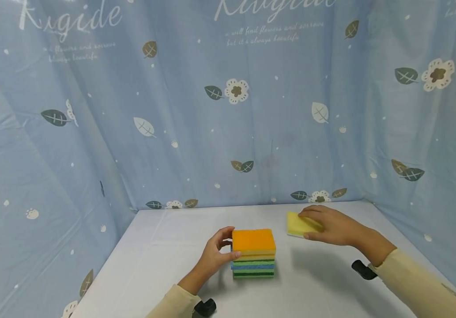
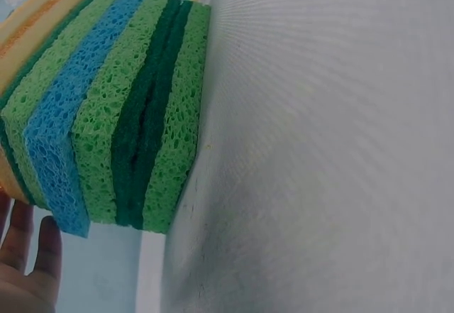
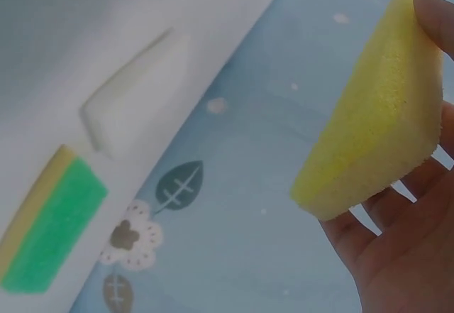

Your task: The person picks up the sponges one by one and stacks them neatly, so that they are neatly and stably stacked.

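Note:
A stack of sponges [image 1: 253, 267] in green, blue and yellow layers stands on the white table, topped by an orange sponge [image 1: 253, 240]. My left hand [image 1: 213, 255] grips the upper part of the stack at its left side, thumb on the front. In the left wrist view, the blue sponge [image 2: 57, 150] juts out a little from the layers. To the right of the stack, my right hand [image 1: 333, 226] holds a yellow sponge [image 1: 300, 224] with a paler underside. Thumb and fingers pinch this yellow sponge [image 3: 369, 121] at opposite sides in the right wrist view.
A green and yellow sponge [image 3: 53, 228] lies on the table in the right wrist view. Near it is a faint whitish block-like shape [image 3: 138, 96], too blurred to name. A blue patterned curtain [image 1: 228, 132] encloses the table [image 1: 180, 238] at the back and sides.

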### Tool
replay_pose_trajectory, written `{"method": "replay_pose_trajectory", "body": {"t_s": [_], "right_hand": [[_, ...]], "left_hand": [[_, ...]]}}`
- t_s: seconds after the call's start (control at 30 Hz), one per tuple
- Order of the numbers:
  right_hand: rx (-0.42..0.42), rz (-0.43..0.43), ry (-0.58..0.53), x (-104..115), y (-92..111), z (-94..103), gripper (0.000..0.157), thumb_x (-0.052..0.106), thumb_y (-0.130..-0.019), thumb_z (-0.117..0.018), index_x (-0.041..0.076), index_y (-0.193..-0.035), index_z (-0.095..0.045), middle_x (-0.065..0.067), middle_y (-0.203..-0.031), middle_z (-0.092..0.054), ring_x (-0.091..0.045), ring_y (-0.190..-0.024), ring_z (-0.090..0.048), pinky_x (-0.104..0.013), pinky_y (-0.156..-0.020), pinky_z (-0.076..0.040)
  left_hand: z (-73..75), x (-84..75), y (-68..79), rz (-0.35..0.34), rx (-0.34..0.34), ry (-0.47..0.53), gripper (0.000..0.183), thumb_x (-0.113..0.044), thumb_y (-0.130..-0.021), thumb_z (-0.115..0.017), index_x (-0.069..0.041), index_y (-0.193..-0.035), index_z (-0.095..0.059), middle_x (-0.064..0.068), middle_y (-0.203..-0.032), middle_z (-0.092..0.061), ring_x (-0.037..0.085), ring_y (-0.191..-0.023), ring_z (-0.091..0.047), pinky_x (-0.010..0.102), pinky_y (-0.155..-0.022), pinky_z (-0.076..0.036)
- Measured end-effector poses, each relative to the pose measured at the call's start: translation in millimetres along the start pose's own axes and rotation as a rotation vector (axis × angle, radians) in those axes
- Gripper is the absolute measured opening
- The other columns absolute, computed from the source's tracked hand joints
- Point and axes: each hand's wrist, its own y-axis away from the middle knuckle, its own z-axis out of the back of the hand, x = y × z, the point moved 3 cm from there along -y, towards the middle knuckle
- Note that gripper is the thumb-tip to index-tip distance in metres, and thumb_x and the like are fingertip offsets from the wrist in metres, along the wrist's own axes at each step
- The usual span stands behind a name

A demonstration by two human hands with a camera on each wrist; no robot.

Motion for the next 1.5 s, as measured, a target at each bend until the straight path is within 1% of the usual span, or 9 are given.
{"method": "replay_pose_trajectory", "body": {"t_s": [0.13,0.33,0.63,0.87,0.93,1.07,1.17,1.4,1.5], "right_hand": [[0.002,0.006,0.015,6.9,-7.0,1.4,0.061,0.06,-0.087,-0.062,0.018,-0.132,-0.06,-0.003,-0.135,-0.053,-0.025,-0.115,-0.052,-0.051,-0.092,-0.045],[0.004,0.014,0.018,16.4,-17.1,-0.1,0.067,0.068,-0.086,-0.056,0.02,-0.133,-0.06,-0.001,-0.138,-0.051,-0.024,-0.114,-0.052,-0.049,-0.091,-0.045],[0.001,0.048,-0.019,33.0,-30.0,-3.2,0.059,0.059,-0.087,-0.063,0.021,-0.132,-0.06,0.001,-0.136,-0.051,-0.021,-0.114,-0.052,-0.047,-0.091,-0.046],[0.017,0.065,-0.05,44.3,-40.6,-7.7,0.06,0.061,-0.087,-0.061,0.022,-0.133,-0.06,0.002,-0.137,-0.05,-0.023,-0.118,-0.05,-0.049,-0.096,-0.044],[0.025,0.068,-0.055,47.8,-43.3,-9.2,0.06,0.06,-0.087,-0.063,0.022,-0.133,-0.06,0.001,-0.138,-0.05,-0.025,-0.121,-0.05,-0.05,-0.098,-0.043],[0.027,0.091,-0.071,55.5,-47.7,-10.3,0.058,0.056,-0.086,-0.065,0.022,-0.132,-0.061,0.001,-0.137,-0.051,-0.026,-0.123,-0.049,-0.051,-0.1,-0.042],[0.018,0.128,-0.085,61.2,-50.6,-10.2,0.056,0.053,-0.087,-0.067,0.019,-0.131,-0.062,0.0,-0.135,-0.052,-0.027,-0.122,-0.05,-0.051,-0.099,-0.042],[0.032,0.152,-0.1,72.0,-58.6,-15.7,0.055,0.055,-0.087,-0.065,0.021,-0.131,-0.062,0.001,-0.135,-0.052,-0.025,-0.121,-0.05,-0.05,-0.1,-0.042],[0.04,0.168,-0.113,77.1,-62.1,-19.4,0.056,0.056,-0.087,-0.065,0.021,-0.13,-0.062,0.002,-0.135,-0.052,-0.023,-0.121,-0.05,-0.049,-0.1,-0.042]], "left_hand": [[0.3,0.4,0.0,0.016,0.0,0.002,0.064,-0.02,-0.083,-0.079,-0.015,-0.139,-0.048,0.003,-0.127,-0.056,0.022,-0.115,-0.053,0.039,-0.101,-0.043],[0.7,0.0,0.2,0.028,0.009,0.026,0.062,-0.017,-0.083,-0.078,-0.012,-0.138,-0.049,0.005,-0.126,-0.056,0.024,-0.115,-0.052,0.046,-0.101,-0.042],[1.3,-1.4,1.1,0.024,0.005,0.016,0.064,-0.02,-0.083,-0.079,-0.015,-0.139,-0.048,0.003,-0.126,-0.056,0.023,-0.115,-0.052,0.038,-0.101,-0.042],[1.9,-1.3,1.0,0.001,0.015,-0.001,0.064,-0.018,-0.084,-0.077,-0.01,-0.141,-0.047,0.007,-0.129,-0.055,0.024,-0.117,-0.051,0.039,-0.101,-0.042],[1.5,-4.9,1.1,0.002,0.019,-0.004,0.064,-0.015,-0.085,-0.076,-0.007,-0.141,-0.046,0.01,-0.13,-0.055,0.027,-0.117,-0.051,0.044,-0.101,-0.042],[0.4,-23.3,2.0,0.005,0.037,-0.005,0.062,-0.012,-0.086,-0.074,-0.001,-0.14,-0.046,0.016,-0.129,-0.054,0.031,-0.116,-0.051,0.054,-0.1,-0.04],[0.0,-34.2,2.5,0.006,0.047,-0.011,0.061,-0.013,-0.086,-0.074,0.001,-0.139,-0.046,0.018,-0.128,-0.054,0.031,-0.115,-0.052,0.055,-0.099,-0.041],[1.6,-5.2,-0.4,0.016,0.023,-0.013,0.064,-0.014,-0.085,-0.075,-0.005,-0.141,-0.045,0.012,-0.131,-0.054,0.028,-0.118,-0.05,0.051,-0.101,-0.04],[2.3,-1.4,-0.3,0.014,0.012,-0.021,0.064,-0.02,-0.085,-0.076,-0.01,-0.141,-0.047,0.007,-0.131,-0.055,0.025,-0.118,-0.051,0.045,-0.101,-0.042]]}}
